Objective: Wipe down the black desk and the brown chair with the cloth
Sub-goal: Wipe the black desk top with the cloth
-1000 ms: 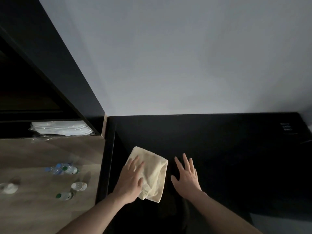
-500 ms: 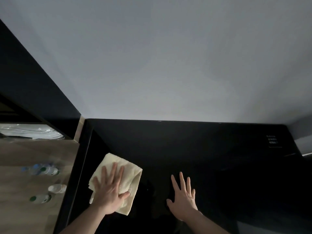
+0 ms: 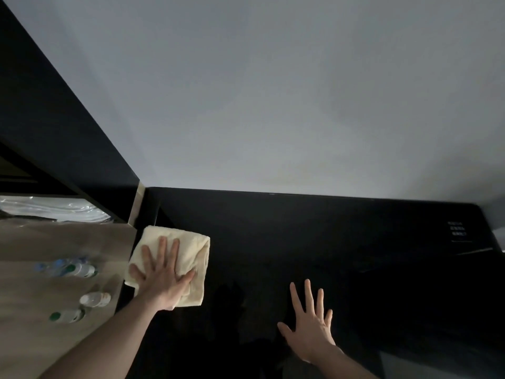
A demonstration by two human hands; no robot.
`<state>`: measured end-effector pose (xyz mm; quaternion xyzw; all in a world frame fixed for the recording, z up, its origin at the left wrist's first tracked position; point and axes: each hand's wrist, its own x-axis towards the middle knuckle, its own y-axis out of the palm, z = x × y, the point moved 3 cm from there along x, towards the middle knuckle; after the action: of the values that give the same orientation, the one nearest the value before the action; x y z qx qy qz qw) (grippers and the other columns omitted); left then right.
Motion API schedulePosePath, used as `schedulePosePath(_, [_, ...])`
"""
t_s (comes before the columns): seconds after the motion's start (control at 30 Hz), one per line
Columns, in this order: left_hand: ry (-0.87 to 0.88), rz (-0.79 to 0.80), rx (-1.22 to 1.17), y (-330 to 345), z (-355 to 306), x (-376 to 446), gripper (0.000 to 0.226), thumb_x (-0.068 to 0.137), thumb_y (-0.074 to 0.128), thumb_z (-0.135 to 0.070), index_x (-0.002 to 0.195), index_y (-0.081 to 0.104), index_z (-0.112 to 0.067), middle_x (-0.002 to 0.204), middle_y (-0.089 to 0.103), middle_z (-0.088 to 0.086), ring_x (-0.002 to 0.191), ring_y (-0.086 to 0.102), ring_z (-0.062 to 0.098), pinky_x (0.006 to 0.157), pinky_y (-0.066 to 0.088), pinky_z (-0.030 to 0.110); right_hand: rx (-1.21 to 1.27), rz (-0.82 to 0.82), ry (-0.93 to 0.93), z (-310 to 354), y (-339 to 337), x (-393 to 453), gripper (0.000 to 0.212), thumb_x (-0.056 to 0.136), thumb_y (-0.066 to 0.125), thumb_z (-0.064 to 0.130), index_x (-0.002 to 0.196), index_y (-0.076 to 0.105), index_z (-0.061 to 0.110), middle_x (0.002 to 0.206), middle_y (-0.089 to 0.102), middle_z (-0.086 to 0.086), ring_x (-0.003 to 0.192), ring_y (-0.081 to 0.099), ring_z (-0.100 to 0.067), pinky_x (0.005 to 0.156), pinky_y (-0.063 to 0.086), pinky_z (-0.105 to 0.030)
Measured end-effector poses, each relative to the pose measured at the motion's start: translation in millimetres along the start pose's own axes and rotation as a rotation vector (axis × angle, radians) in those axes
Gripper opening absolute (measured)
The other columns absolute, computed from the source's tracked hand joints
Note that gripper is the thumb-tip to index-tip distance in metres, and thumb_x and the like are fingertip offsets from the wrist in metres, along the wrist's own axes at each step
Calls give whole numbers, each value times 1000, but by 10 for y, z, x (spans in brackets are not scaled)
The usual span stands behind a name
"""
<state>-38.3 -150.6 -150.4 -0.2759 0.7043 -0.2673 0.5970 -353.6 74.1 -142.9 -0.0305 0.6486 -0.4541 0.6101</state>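
The black desk (image 3: 314,242) was glossy and dark, its back edge meeting a pale wall. The cloth (image 3: 188,247), a pale cream towel folded into a thick pad, lay flat at the desk's far left corner, touching the left edge, pressed down under a spread palm. The brown chair was not visible.

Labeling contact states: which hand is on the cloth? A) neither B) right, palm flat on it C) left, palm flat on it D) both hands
C: the left hand presses flat on the folded cream cloth at the black desk left end; the right hand lies spread on bare desk, apart from the cloth.
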Motion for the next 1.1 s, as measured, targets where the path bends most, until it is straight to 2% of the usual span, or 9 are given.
schedulePosePath(0.3, [18,5,-16,17,-51,53,93,94,15,-82,145,-50,-39,153,-59,-8,149,-41,42,120,-12,74,-69,-63,-41,-41,95,-13,94,99,26,79,153,-40,39,152,-60,4,143,-51,-36,122,-18,-68])
schedulePosePath(0.47, [32,-26,-49,190,-329,28,86,102,21,-70,154,-38,-38,158,-53,-8,149,-42,42,118,-18,73,-97,-175,-109,-219,130,-22,85,101,23,76,160,-28,43,161,-49,10,148,-47,-27,126,-18,-60])
schedulePosePath(0.6, [50,-42,-31,357,-674,-15,81,103,19,-66,152,-40,-38,159,-51,-8,150,-38,45,119,-16,72,-83,-225,-185,-523,114,-39,80,103,25,71,164,-20,43,165,-43,12,153,-39,-19,127,-17,-52])
schedulePosePath(0.7, [38,-35,-21,485,-1030,-74,81,104,17,-66,151,-42,-37,160,-50,-6,151,-36,47,119,-15,73,-45,-260,-181,-859,48,-43,80,103,27,71,164,-18,44,166,-41,11,153,-40,-19,127,-18,-51])
schedulePosePath(0.83, [38,-43,-32,727,-1668,-190,80,105,16,-64,151,-43,-35,162,-48,-5,150,-37,48,121,-14,72,-31,-285,-147,-1502,-155,-33,80,104,26,70,160,-26,45,163,-45,12,151,-43,-19,127,-19,-51])
schedulePosePath(1.1, [115,-6,-62,1395,-3522,-559,84,105,18,-64,150,-45,-33,158,-53,-2,143,-46,49,117,-17,75,23,-310,-65,-3095,-467,-200,81,104,29,71,163,-20,45,166,-40,12,154,-38,-20,126,-18,-50])
